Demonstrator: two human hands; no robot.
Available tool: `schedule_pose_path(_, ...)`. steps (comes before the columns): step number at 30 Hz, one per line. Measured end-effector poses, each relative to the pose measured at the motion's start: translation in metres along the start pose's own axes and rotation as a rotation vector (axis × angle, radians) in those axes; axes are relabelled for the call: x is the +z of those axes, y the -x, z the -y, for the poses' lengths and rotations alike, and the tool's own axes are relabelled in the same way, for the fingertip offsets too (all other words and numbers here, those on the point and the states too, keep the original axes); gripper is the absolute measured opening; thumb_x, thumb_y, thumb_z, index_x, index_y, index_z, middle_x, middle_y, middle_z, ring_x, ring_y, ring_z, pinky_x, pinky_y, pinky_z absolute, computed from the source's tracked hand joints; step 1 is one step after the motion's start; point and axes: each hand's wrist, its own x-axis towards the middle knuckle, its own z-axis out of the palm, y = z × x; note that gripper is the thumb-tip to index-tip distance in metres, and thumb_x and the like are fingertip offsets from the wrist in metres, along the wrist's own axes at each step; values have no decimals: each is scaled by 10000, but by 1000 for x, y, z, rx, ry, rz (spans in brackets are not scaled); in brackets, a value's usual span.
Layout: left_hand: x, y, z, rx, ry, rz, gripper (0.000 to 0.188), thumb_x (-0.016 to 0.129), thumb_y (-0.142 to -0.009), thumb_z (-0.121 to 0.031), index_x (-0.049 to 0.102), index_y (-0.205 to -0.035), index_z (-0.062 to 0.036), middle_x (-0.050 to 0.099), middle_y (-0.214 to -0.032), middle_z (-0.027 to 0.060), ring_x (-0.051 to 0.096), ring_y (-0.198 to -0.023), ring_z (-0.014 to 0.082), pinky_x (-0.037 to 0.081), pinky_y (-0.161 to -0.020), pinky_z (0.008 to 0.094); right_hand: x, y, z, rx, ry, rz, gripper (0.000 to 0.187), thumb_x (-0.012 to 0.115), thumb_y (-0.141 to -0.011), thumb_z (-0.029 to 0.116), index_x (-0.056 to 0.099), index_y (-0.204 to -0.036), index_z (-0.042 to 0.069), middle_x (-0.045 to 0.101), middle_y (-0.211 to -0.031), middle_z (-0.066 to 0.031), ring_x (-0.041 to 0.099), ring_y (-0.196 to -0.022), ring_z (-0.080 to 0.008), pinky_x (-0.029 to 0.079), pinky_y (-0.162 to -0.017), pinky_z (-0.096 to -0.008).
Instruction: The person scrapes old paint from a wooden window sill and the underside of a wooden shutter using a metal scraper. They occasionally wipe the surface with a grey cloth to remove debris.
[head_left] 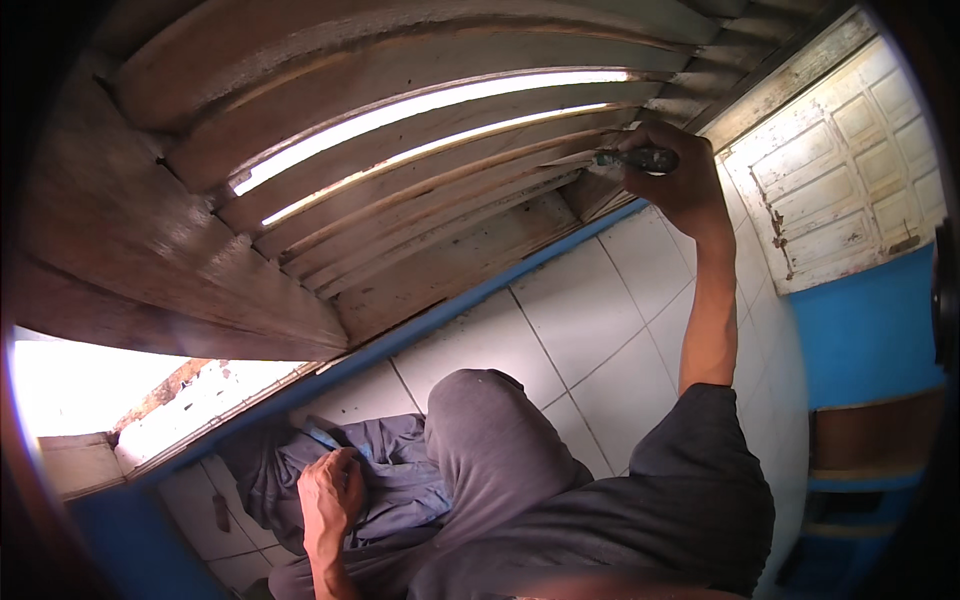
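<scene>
My right hand (685,180) is raised at the far right end of a brown wooden louvred panel (400,90). Its fingers close round the dark handle of a screwdriver-like tool (650,159). The tool has a greenish collar, and its thin tip points left along a lower slat; whether the tip touches the wood is unclear. Low on the left, my left hand (332,490) lies on my dark trouser leg (400,450) with its fingers curled in. Anything inside those fingers is hidden.
White floor tiles (570,320) stretch under the panel, bordered by a blue strip (480,287). A worn white panelled door (850,150) and a blue wall (850,340) are at the right, above a brown wooden piece (880,435). Bright light enters through a lower-left opening (80,390).
</scene>
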Motion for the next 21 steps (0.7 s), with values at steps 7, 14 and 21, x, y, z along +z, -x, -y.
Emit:
schedule_pose_path(7,0,-3,2,-15,23,-5,154,684,-861,-70,720,-992,2,737,-925,190,701,-837,385,530,-790,446,19,-8,-11,16,96,20,207,764,-793,36,704,-991,23,754,-936,-45,699,-856,-101,563,-790,-283)
schedule_pose_path(14,1,-8,4,-32,21,22,170,686,-860,-71,720,-1010,1,740,-934,190,703,-851,385,530,-802,449,-5,-9,-26,3,-119,44,214,719,-793,-24,687,-1000,18,731,-990,-32,662,-914,-81,534,-837,-251)
schedule_pose_path(21,-1,-13,-1,-51,8,82,169,681,-859,-68,716,-1010,0,739,-946,185,702,-858,381,529,-811,448,1,-15,-32,37,-77,78,217,713,-792,-13,688,-1004,27,706,-962,-23,620,-872,-75,512,-803,-251)
